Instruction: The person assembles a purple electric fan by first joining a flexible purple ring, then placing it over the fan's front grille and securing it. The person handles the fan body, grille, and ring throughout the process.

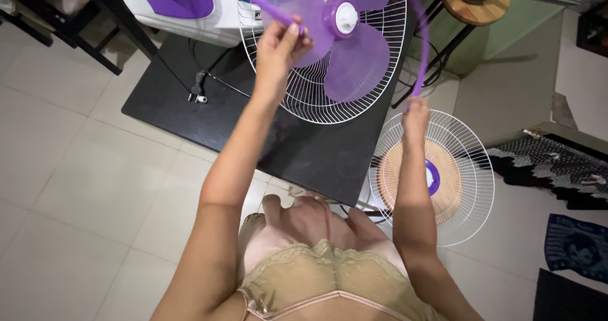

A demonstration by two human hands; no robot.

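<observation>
Pale tiled floor (69, 188) fills most of the head view, with a black table (304, 147) set on it. On the table lies a fan: white wire rear grille (316, 102) with three purple blades (354, 48) around a white-capped hub (346, 17), and the white-and-purple fan body (183, 4) at the far left of the tabletop. A second white wire grille (462, 169), the front one with a purple centre disc, leans off the table's right side over a round wooden stool (seat shows through the wires). Purple plastic rim band (423, 48) arcs over the blades from upper left, out of frame at top, then down the right side of the rear grille. Left hand (282, 48) is raised over the grille's left part, fingers clenched around the band's left stretch. Right hand (415, 115) sits lower, near the table's right edge, fingers pinched on the band's lower end. A black cable with a small metal clip (197, 96) lies on the table left of the grille. Dark patterned mats (557, 169) at far right.
</observation>
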